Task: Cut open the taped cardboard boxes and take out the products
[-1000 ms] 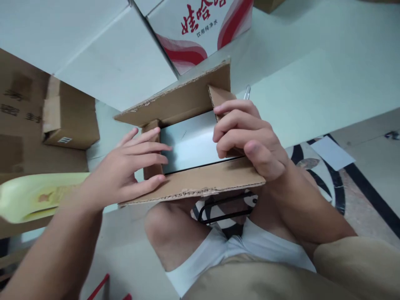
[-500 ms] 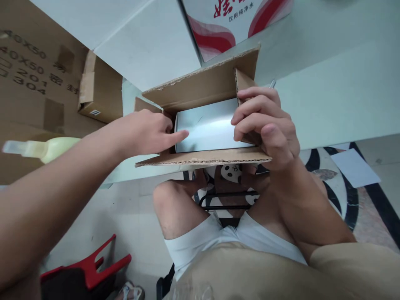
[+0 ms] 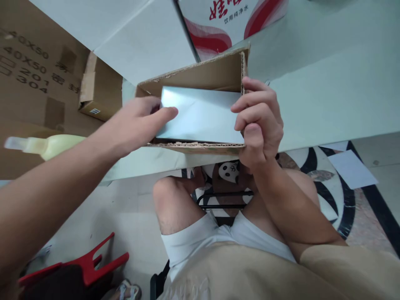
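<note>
An opened brown cardboard box (image 3: 200,75) stands near the table's front edge, with a smooth silvery-white box (image 3: 200,114) inside it. My left hand (image 3: 140,121) grips the left end of the white box, thumb on the top face and the other fingers mostly hidden past its end. That end appears lifted above the carton's near rim. My right hand (image 3: 262,118) is closed around the right side of the cardboard box, fingertips over its inner edge beside the white box. A thin shiny tip shows behind the right hand; its kind is unclear.
A white and red printed carton (image 3: 234,25) and a large white box (image 3: 146,37) stand behind. To the left are a smaller brown carton (image 3: 101,87), a pale yellow bottle (image 3: 56,146) and a big printed carton (image 3: 28,104). A red stool (image 3: 84,264) stands on the floor.
My left hand has taken hold of the white box's end and raised it, shifting it left. The right hand has moved slightly left with the carton's side, which now stands more upright.
</note>
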`<state>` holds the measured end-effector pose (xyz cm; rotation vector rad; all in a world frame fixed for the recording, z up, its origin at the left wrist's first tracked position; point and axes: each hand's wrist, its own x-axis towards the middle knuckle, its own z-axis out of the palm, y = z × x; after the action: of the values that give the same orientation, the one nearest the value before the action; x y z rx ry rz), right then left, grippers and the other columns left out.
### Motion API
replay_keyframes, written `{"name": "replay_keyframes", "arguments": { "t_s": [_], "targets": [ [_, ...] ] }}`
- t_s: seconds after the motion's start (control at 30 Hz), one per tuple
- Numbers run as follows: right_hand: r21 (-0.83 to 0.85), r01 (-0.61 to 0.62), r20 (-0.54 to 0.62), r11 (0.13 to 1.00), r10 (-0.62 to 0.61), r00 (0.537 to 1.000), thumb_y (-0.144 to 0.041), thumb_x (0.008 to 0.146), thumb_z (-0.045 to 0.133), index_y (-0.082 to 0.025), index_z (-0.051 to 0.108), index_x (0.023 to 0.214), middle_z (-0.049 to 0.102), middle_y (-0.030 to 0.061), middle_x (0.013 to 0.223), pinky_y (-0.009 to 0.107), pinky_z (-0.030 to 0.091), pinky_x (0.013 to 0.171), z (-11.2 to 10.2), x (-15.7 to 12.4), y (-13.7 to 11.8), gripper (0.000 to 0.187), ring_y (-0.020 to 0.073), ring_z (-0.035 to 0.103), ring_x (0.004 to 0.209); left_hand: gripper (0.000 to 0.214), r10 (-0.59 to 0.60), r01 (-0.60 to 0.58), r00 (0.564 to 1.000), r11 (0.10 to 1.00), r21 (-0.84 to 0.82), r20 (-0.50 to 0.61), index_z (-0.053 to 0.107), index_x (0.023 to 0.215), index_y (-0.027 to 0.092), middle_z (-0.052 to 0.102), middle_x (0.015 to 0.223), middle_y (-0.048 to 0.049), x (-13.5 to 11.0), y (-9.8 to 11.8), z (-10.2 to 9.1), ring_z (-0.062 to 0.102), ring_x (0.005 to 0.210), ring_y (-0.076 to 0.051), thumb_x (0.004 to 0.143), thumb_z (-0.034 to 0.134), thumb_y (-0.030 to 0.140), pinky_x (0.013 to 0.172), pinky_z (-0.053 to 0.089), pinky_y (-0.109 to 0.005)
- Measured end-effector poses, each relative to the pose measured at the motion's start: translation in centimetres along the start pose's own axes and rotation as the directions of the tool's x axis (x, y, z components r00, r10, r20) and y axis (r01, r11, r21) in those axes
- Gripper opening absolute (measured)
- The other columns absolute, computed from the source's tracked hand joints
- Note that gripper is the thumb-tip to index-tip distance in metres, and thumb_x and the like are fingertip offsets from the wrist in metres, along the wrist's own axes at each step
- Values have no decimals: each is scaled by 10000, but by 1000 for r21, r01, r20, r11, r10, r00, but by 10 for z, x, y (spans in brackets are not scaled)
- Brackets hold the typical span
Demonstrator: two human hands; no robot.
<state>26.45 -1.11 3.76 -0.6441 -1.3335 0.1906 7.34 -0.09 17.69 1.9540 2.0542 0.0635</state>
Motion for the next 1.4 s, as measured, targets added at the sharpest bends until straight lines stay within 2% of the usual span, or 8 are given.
{"name": "replay_keyframes", "arguments": {
  "t_s": [0.23, 0.43, 0.57, 0.7, 0.9, 1.03, 1.23, 1.4],
  "targets": [
    [-35, -46, -42, 998, 45, 998, -304, 1017, 319, -268, 515, 785, 584, 1, 882, 408, 487, 1119, -2, -2, -3, 306, 163, 588, 1204, 596, 393, -394, 919, 919, -31, -33, 615, 1364, 195, 598, 1164, -79, -3, -13, -15, 599, 980, -230, 835, 621, 469, 916, 542, -414],
    [42, -195, 104, 980, 190, 976, -474, 1023, 259, -249, 549, 807, 553, 36, 975, 565, 420, 1176, 3, -9, -5, 425, 249, 532, 1327, 486, 628, -629, 722, 770, -103, 291, 664, 1302, 290, 530, 1392, -81, 8, -13, -9, 526, 1290, -307, 913, 565, 563, 1104, 488, -477],
    [88, -312, 151, 946, 297, 943, -556, 1008, 248, -250, 557, 820, 563, 52, 1044, 613, 327, 1225, 5, -13, -4, 473, 293, 462, 1405, 695, 589, -596, 776, 802, -43, 225, 649, 1301, 258, 449, 1487, -105, 28, -21, -12, 370, 1438, -403, 764, 693, 698, 1210, 307, -649],
    [135, -363, 216, 922, 330, 919, -581, 995, 261, -251, 560, 822, 575, 54, 1079, 636, 291, 1235, 4, -13, -3, 478, 314, 430, 1429, 779, 555, -553, 799, 829, -81, 229, 623, 1293, 253, 494, 1462, -112, 47, -40, -10, 402, 1401, -431, 683, 749, 720, 1149, 330, -719],
    [115, -223, 153, 968, 204, 967, -468, 1012, 263, -260, 537, 857, 545, 36, 1073, 586, 328, 1220, 6, -10, -3, 377, 262, 489, 1356, 1041, 582, -624, 759, 779, 67, 292, 429, 1494, 299, 386, 1540, -103, 56, -32, -2, 340, 1412, -426, 601, 807, 679, 1196, 318, -665],
    [114, -136, 103, 984, 124, 987, -436, 1003, 269, -274, 535, 1075, 500, 46, 1255, 547, 370, 1185, 7, -13, 4, 320, 245, 484, 1336, 1195, 528, -595, 795, 775, 215, 299, 340, 1554, 207, 382, 1477, -169, 50, -23, -21, 326, 1372, -481, 575, 733, 770, 1121, 302, -757],
    [66, -121, 88, 990, 115, 989, -419, 801, 468, -248, 396, 1095, 423, 64, 1148, 557, 418, 1092, 10, -26, 21, 348, 251, 477, 1162, 1292, 521, -521, 851, 825, 221, 61, 393, 1509, 152, 404, 1393, -106, 20, -50, -66, 344, 1342, -456, 497, 599, 929, 1146, 250, -691],
    [-286, -323, 122, 902, 369, 921, -237, 692, 512, -249, 353, 1022, 401, 70, 1041, 567, 439, 1006, 22, -38, 26, 367, 263, 465, 1057, 1192, 524, -502, 829, 851, 153, -195, 439, 1479, 196, 489, 1327, -82, 2, -93, -79, 399, 1312, -414, 521, 703, 856, 1155, 260, -665]
  ]
}}
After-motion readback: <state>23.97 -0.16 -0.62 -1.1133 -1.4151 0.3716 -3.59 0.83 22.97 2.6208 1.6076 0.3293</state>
